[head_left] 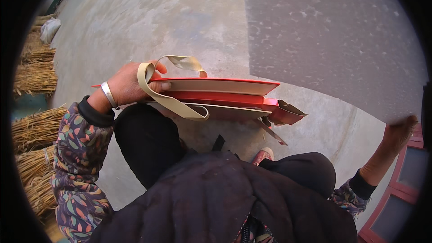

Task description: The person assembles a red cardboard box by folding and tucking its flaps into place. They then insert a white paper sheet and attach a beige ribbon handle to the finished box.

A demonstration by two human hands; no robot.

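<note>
My left hand [139,81] grips a flattened red cardboard gift box [225,92] near its left end, thumb on top and fingers around the edge. The box's panels are red and pale grey, stacked together, with an opened flap at the right end. Cream ribbon handles [168,103] loop out beside my thumb and above the box. At the far right, my right hand [400,133] holds the lower edge of a large grey sheet [333,40] with pale specks. The fingers of that hand are partly hidden at the sheet's edge.
Bundles of dry straw [36,124] line the left side, with a white sack [49,30] above them. A red-framed panel with grey panes [409,169] stands at the lower right. My knees are below the box, over a concrete floor [148,18].
</note>
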